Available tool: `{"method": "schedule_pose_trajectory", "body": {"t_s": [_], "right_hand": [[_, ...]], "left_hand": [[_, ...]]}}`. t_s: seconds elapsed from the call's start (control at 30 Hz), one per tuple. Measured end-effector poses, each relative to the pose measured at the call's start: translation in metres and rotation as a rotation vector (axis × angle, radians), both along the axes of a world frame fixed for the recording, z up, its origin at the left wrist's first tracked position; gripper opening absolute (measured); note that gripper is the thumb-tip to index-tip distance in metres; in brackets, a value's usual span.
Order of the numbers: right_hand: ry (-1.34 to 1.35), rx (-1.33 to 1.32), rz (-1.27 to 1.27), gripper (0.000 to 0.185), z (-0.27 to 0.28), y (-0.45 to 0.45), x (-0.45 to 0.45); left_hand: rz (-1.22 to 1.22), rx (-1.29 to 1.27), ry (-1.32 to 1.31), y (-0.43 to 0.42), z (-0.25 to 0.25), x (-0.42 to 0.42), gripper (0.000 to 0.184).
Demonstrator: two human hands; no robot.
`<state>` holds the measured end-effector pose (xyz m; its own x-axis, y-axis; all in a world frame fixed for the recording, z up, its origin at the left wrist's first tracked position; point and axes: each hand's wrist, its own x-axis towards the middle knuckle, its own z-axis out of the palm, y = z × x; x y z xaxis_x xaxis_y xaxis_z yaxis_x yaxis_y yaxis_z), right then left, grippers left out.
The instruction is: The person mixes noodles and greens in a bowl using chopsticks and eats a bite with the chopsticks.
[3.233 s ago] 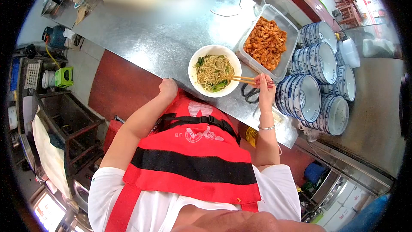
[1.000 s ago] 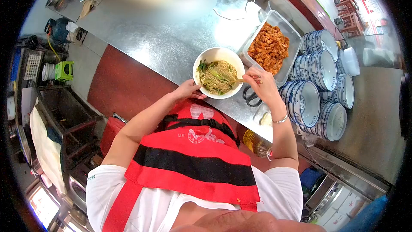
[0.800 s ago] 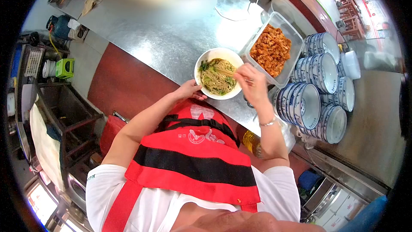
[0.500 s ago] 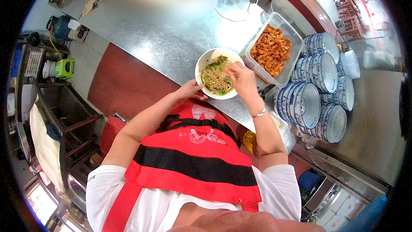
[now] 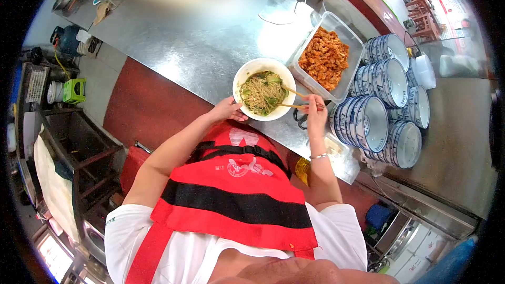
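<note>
A white bowl [image 5: 291, 76] sits at the front edge of the metal counter, with noodles [image 5: 258, 97] and green leaves inside. My left hand [image 5: 227, 110] grips the bowl's left side, fingers at its rim and underside. On the other side, my right hand [image 5: 315, 108] is closed around a pair of chopsticks [image 5: 292, 106]. The sticks are spread apart, and their tips reach into the noodles from the right. Just beyond the right hand stands a clear plastic box [image 5: 341, 23] filled with reddish-brown chopped food [image 5: 324, 59].
Stacks of blue-and-white bowls [image 5: 371, 123] stand to the right of the box. White cables [image 5: 279, 22] lie along the back of the metal counter [image 5: 179, 52]. A yellow container [image 5: 302, 171] is below the right forearm. Dark shelving [image 5: 79, 147] stands at far left.
My right hand has moved right and down from over the bowl to beside it, bringing the chopsticks into plain sight. The noodles lie differently. My left hand stays on the bowl.
</note>
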<state>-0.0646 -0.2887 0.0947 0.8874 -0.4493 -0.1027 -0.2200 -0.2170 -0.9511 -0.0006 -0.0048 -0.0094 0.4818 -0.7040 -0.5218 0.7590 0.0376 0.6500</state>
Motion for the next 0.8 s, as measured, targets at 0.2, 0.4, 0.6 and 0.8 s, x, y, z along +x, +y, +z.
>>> {"method": "schedule_pose_trajectory", "body": {"t_s": [0.2,0.4,0.6,0.8], "right_hand": [[0.003,0.755,-0.444,0.03,-0.084,0.003,-0.01],[0.025,1.08,-0.592,0.031,-0.088,-0.007,-0.008],[-0.066,1.097,-0.498,0.032,-0.067,-0.012,-0.008],[-0.097,0.068,0.002,0.022,0.024,0.014,0.013]], "left_hand": [[-0.029,0.046,-0.001,0.0,0.005,0.001,0.031],[-0.037,0.051,-0.008,0.002,0.004,0.003,0.03],[-0.038,0.033,-0.018,0.003,-0.004,0.001,0.03],[-0.058,0.03,-0.006,0.003,-0.003,0.003,0.029]]}}
